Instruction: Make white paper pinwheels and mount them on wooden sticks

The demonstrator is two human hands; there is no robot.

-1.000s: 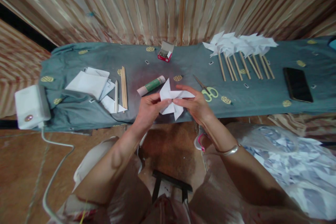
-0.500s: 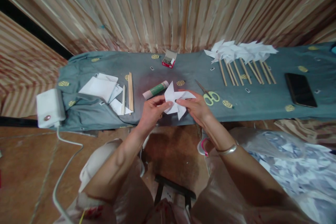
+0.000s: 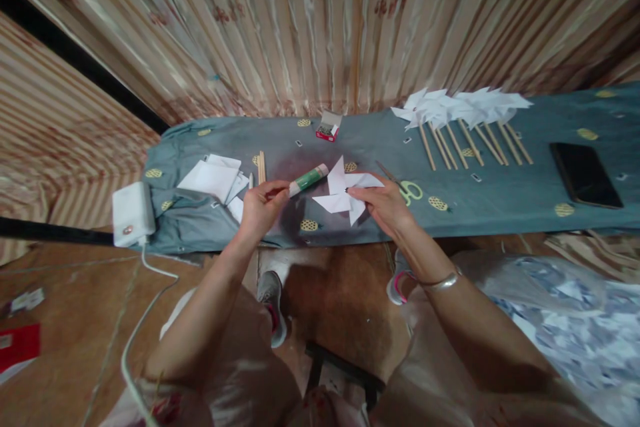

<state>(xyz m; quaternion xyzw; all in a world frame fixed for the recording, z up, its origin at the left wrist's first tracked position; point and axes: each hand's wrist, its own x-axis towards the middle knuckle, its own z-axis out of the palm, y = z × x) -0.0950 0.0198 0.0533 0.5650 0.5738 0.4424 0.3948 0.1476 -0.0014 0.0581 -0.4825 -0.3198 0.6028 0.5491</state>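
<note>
My right hand [image 3: 385, 205] pinches a white paper pinwheel [image 3: 341, 201] near its centre, where a small dark dot shows by the thumb. The folded blades spread out over the cloth. To the left, the thumb and fingers of my left hand [image 3: 263, 210] are closed at the near end of a green and pale pink glue stick [image 3: 309, 179], covering that end. Behind the left hand lie some thin wooden sticks [image 3: 262, 165] and a pale pen-like rod [image 3: 251, 180], partly hidden by it. Scissors with yellow-green handles [image 3: 411, 193] lie just beyond my right hand.
Finished pinwheels [image 3: 463, 108] on wooden sticks lie in a row at the back right. A black phone [image 3: 585, 173] is farther right. White paper squares [image 3: 210, 178], a white power bank [image 3: 133, 213] with a cable, and a small red box of pins [image 3: 327, 128] share the cloth-covered table [image 3: 350, 237].
My left hand has let go of the pinwheel and moved left to the end of the glue stick. My right hand keeps its hold on the pinwheel. The whole view has shifted slightly.
</note>
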